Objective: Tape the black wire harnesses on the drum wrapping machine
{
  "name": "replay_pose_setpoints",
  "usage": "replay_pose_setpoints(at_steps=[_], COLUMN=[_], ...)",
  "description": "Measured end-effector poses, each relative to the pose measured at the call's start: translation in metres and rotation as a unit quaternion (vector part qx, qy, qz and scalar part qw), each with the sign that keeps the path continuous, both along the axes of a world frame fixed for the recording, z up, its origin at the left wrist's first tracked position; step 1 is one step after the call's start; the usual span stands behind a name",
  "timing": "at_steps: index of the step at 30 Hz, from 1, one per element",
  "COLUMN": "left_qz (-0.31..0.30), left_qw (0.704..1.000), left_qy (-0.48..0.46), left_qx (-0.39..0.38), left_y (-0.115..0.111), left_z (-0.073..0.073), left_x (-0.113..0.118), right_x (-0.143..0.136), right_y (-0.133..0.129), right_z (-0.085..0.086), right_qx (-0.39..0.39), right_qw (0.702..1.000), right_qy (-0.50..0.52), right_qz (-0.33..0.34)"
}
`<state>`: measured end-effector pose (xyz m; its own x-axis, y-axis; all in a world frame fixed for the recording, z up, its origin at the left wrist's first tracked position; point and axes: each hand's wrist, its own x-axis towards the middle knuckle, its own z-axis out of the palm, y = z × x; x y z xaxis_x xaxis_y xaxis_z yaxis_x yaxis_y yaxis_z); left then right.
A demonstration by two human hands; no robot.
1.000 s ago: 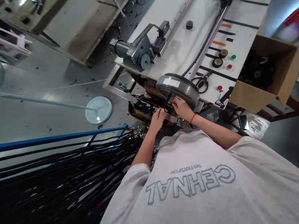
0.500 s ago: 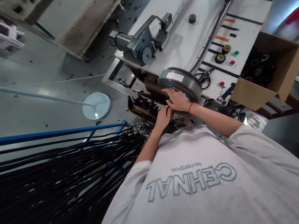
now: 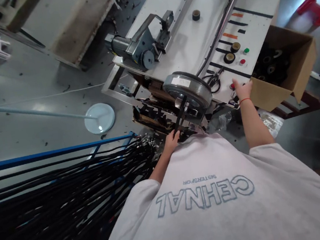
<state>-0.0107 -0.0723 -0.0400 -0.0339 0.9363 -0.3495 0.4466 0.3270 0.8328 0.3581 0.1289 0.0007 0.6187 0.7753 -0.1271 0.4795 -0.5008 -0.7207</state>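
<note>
Left hand [image 3: 170,139] pinches black cable [image 3: 180,114] (below the drum); right hand [image 3: 242,90] spread at panel button.

The bundle of cables [image 3: 55,196] is black against a blue rail [image 3: 55,151], and the person's T-shirt [image 3: 217,199] is pale grey with blue-outlined letters. On the white machine table [image 3: 191,41] sit buttons — one green [image 3: 246,50], one red [image 3: 242,61] — beside black and orange strips [image 3: 230,36]. A thin red band [image 3: 244,100] circles the right wrist; the open box [image 3: 285,68] is brown cardboard.

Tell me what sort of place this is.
Most likely a factory floor for cable or wire-harness work. A bench-mounted round taping machine stands beside push buttons, bundles of black cables hang on a blue rack, and a cardboard box holds tape rolls.
</note>
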Motion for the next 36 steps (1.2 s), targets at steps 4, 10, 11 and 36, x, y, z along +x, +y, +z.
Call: replay_pose_setpoints(at_steps=[4,10,11,36], left_qz=[0.038,0.049,0.049,0.082], left_qw=[0.998,0.998,0.998,0.989], left_qy=[-0.023,-0.012,-0.005,0.089], left_qx=[0.035,0.033,0.036,0.082], left_y=[-0.005,0.001,0.001,0.054], left_z=[0.01,0.021,0.023,0.029], left_x=[0.003,0.001,0.0,0.031], right_x=[0.029,0.008,0.007,0.004], right_y=[0.005,-0.005,-0.005,-0.004], right_z=[-0.038,-0.037,-0.037,-0.039], right_qx=[-0.077,-0.055,-0.059,-0.038], right_qw=[0.994,0.995,0.995,0.996], right_qy=[0.019,-0.048,-0.051,-0.048], right_qz=[-0.072,-0.067,-0.065,-0.059])
